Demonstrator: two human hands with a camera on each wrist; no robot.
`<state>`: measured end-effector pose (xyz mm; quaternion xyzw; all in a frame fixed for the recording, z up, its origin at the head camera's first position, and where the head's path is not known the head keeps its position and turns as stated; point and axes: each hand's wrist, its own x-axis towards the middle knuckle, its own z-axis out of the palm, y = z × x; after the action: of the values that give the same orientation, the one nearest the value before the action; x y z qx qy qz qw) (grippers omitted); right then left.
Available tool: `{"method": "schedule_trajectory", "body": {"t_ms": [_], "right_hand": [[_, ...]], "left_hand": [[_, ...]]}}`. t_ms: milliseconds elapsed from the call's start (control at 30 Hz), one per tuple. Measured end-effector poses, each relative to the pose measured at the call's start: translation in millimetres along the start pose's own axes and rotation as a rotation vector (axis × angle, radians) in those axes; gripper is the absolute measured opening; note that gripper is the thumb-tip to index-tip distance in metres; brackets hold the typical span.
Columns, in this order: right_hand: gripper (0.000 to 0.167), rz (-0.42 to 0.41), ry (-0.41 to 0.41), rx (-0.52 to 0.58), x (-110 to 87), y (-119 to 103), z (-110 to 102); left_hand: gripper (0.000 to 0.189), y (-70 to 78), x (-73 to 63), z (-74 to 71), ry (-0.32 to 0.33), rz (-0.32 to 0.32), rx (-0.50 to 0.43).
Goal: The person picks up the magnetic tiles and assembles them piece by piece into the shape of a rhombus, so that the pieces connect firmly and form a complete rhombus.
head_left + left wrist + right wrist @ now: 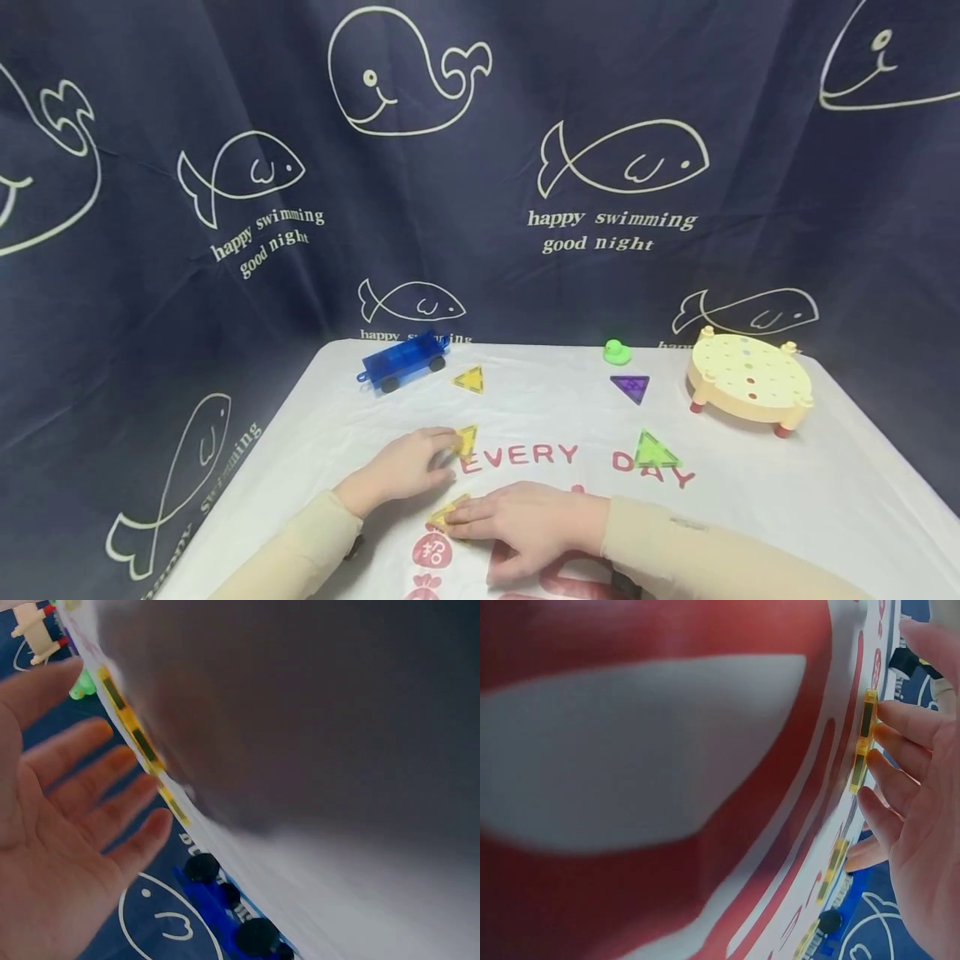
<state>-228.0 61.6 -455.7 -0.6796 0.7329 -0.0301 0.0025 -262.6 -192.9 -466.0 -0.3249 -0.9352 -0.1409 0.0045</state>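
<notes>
My left hand reaches from the left, its fingertips touching a yellow triangle tile beside the printed letters. In the left wrist view, the fingers look extended and spread. Nearer the front, my right hand rests its outstretched fingertips on another yellow triangle tile, which they partly cover. Its edge shows as a yellow strip under the fingers in the right wrist view. A third yellow triangle tile lies farther back, apart from both hands.
A blue wheeled car base stands at the back left. Toward the right are a green duck, a purple triangle tile, a green triangle tile and a cream pegged round board. A dark printed curtain hangs behind the white table.
</notes>
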Motion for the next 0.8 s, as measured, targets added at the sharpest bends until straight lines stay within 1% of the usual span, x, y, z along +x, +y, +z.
{"method": "schedule_trajectory", "body": {"t_ms": [67, 133, 233, 367, 467, 600, 800], "right_hand": [[0.064, 0.02, 0.003, 0.016, -5.9, 0, -1], [0.063, 0.037, -0.001, 0.028, -11.5, 0, -2], [0.064, 0.047, -0.001, 0.026, -19.5, 1, -4], [0.066, 0.044, 0.015, 0.004, -29.8, 4, -5], [0.067, 0.053, 0.028, -0.009, -37.5, 6, -3], [0.068, 0.09, 0.04, -0.008, -47.7, 8, -1], [0.066, 0.161, 0.051, 0.037, -63.4, 9, -1]], "left_hand": [[0.048, 1.9, 5.4, 1.7, 0.042, -0.043, -0.046], [0.047, 2.3, 11.1, 4.0, 0.08, -0.07, -0.082], [0.048, 3.8, 18.6, 5.7, 0.11, -0.102, -0.117], [0.054, 5.1, 25.3, 8.1, 0.1, -0.136, -0.103], [0.058, 6.0, 28.0, 10.3, 0.084, -0.148, -0.075], [0.059, 7.9, 30.4, 11.8, 0.088, -0.147, -0.058], [0.058, 9.6, 34.4, 13.7, 0.097, -0.165, -0.058]]}}
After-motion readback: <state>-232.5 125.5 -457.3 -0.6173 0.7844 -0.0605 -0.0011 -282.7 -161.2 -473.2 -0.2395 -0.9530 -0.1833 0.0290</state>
